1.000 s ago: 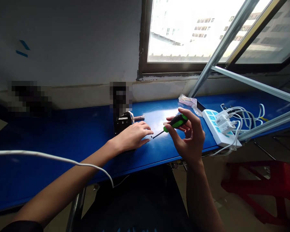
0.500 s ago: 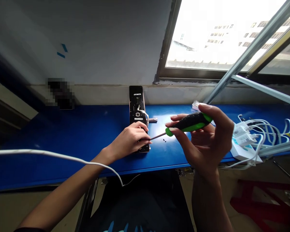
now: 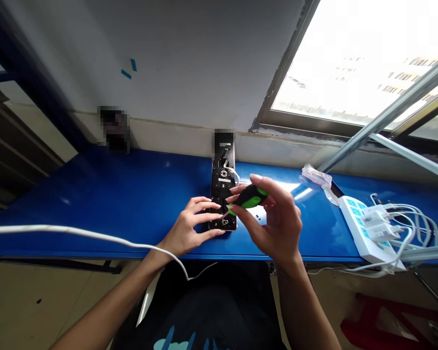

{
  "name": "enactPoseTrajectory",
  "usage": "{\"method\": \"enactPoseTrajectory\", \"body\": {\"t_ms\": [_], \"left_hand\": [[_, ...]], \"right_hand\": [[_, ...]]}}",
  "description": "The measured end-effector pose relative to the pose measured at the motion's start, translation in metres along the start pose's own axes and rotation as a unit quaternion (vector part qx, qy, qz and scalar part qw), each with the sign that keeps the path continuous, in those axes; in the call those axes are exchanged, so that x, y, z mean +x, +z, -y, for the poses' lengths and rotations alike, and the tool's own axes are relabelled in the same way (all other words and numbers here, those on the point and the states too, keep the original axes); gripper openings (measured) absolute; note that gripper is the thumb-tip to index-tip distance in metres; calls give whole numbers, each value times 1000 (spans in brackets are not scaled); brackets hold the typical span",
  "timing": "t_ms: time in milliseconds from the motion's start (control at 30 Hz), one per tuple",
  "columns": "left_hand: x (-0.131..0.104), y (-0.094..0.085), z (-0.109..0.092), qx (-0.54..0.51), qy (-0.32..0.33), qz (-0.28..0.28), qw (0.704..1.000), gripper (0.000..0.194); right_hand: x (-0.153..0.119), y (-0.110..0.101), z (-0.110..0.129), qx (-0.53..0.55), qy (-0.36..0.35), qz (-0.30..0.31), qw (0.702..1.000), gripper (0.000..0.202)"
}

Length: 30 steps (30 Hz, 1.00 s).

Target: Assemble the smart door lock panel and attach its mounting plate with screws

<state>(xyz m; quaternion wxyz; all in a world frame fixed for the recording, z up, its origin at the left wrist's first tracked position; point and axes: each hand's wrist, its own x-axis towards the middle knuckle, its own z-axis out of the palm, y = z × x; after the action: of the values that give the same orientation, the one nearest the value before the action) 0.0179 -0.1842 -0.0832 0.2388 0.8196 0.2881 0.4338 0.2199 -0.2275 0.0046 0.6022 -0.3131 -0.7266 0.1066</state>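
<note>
A long black device panel (image 3: 224, 187), with a round metal-rimmed hole, small labels and a white wire, lies lengthwise on the blue table. My right hand (image 3: 273, 223) grips a black-and-green screwdriver (image 3: 253, 196), slanting down to the left. Its shaft reaches over the panel's near end; what the tip touches is too small to tell. At the panel's left side is my left hand (image 3: 190, 224), fingers spread over the near end and thumb by the near edge, close to the screwdriver shaft. Small dark screws (image 3: 258, 217) lie right of the panel.
A white power strip (image 3: 365, 238) with plugged-in chargers and tangled cables stands at the right. Behind it lies a small plastic-wrapped packet (image 3: 317, 175). A white cable (image 3: 95, 234) hangs across my left forearm. A metal bar (image 3: 390, 109) slants up before the window.
My left fingers have parted from their pinch at the screwdriver's tip. The screwdriver has moved from beside the panel to over its near end. The view has shifted.
</note>
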Motion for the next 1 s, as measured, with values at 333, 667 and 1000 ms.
{"method": "enactPoseTrajectory", "body": {"t_ms": [333, 667, 1000], "left_hand": [[-16, 6, 12, 45, -32, -8, 998, 26], [-18, 5, 9, 42, -68, -5, 997, 26], [-18, 6, 18, 11, -144, 11, 990, 54]], "right_hand": [[-4, 15, -12, -11, -19, 48, 999, 70], [1, 11, -1, -68, -25, 79, 994, 53], [10, 3, 6, -86, -17, 32, 996, 46]]}}
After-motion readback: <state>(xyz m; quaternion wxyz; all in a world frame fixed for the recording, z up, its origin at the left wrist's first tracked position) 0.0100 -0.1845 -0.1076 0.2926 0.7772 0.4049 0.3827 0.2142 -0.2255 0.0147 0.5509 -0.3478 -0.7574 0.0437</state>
